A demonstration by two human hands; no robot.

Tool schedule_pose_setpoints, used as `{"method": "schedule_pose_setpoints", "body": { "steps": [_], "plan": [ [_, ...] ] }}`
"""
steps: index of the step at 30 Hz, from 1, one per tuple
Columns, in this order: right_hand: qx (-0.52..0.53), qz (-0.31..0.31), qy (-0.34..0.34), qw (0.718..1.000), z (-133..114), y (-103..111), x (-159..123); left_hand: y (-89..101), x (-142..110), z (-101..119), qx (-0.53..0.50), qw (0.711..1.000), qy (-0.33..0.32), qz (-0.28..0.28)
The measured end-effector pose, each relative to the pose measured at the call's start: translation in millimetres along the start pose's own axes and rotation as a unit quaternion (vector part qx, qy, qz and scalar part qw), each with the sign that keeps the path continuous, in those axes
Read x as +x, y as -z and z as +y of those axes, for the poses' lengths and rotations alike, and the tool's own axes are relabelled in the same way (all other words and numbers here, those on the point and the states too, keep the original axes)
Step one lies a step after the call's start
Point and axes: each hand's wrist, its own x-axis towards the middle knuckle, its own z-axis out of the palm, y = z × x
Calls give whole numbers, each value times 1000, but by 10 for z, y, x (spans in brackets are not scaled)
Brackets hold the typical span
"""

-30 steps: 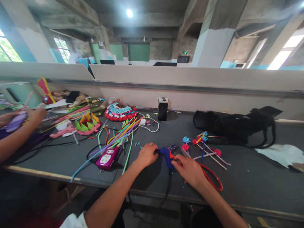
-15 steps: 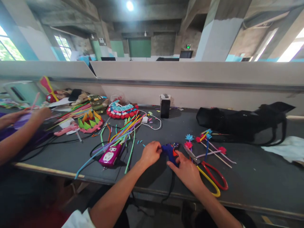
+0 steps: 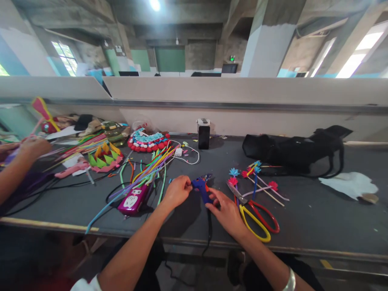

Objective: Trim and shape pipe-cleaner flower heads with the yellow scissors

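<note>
A blue hot glue gun with an orange trigger is on the dark table between my hands, its black cord running down over the front edge. My left hand is closed in a pinch at the gun's rear end; whatever lies between those fingertips is hidden. On the other side, my right hand has its fingers by the trigger and its thumb at the handle. Just right of that hand lie scissors with one red and one yellow handle. Red and blue pipe-cleaner flowers on stems lie behind the scissors.
Left of me are a purple power strip, a bundle of coloured pipe cleaners and a colourful crown. Farther left, a co-worker's hand is busy. A phone stands at the back; a black bag lies right.
The view has turned slightly right, so everything appears farther left. Both my hands stay at the glue gun with little visible change. The co-worker's hands have moved slightly.
</note>
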Motion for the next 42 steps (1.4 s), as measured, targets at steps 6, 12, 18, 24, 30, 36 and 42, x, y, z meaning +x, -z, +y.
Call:
{"method": "schedule_pose_setpoints", "body": {
  "steps": [6, 12, 18, 24, 30, 36, 42],
  "plan": [
    [-62, 56, -74, 994, 358, 582, -141, 65, -14, -126, 31, 999, 22, -15],
    [-100, 18, -122, 987, 760, 887, -477, 86, -25, -207, 43, 997, 37, -51],
    [-98, -29, -111, 989, 806, 871, -583, 162, 31, -287, 43, 993, 41, -104],
    [-60, -24, -143, 988, 812, 931, -553, 334, 56, -403, 10, 988, 65, -140],
    [28, 51, -191, 980, 805, 917, -599, 344, 95, -350, -45, 996, 66, 31],
    [243, 69, -234, 939, 844, 969, -585, 110, 51, 32, -83, 992, 38, 85],
    [447, 52, -205, 869, 637, 1079, -535, -330, 37, 760, -58, 996, -71, 14]
  ]
}}
